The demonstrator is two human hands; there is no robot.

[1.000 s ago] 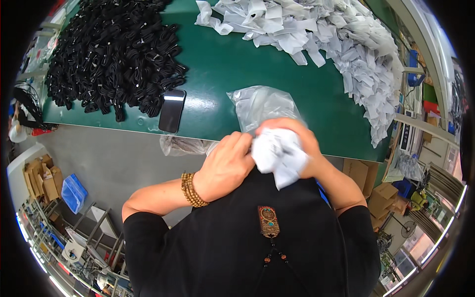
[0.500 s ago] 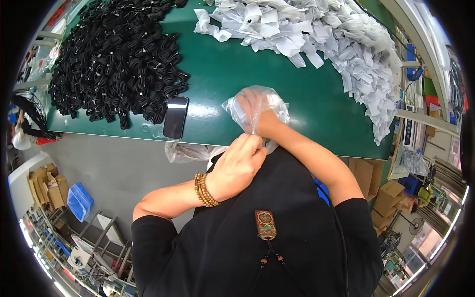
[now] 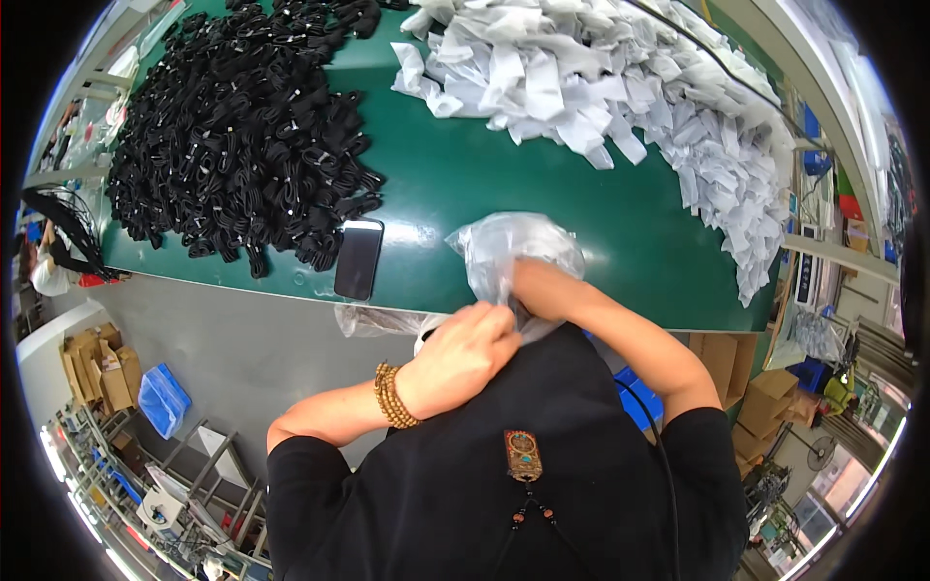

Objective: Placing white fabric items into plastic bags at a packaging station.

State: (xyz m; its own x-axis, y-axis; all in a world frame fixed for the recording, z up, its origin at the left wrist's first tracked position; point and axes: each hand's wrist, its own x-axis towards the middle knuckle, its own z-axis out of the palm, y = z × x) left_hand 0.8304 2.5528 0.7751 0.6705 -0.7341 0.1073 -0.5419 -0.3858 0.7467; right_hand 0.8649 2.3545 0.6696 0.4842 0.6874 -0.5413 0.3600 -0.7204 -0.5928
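Green table [image 3: 504,184] bears black cables [image 3: 242,145], white pieces [image 3: 620,87].

— What's on the green tabletop [image 3: 504,184]?
— A heap of black cables [image 3: 242,126] at the left, white bags [image 3: 639,87] piled right, a dark phone [image 3: 358,258] at the near edge.
— Below?
— Cardboard boxes [image 3: 97,373], a blue bag [image 3: 162,399].

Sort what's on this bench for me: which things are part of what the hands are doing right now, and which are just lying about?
In hand:
clear plastic bag, with the right hand pushed inside it
left hand pinching the bag's open edge

Lying about:
black phone at the table edge
pile of black cables
heap of white pieces
green table
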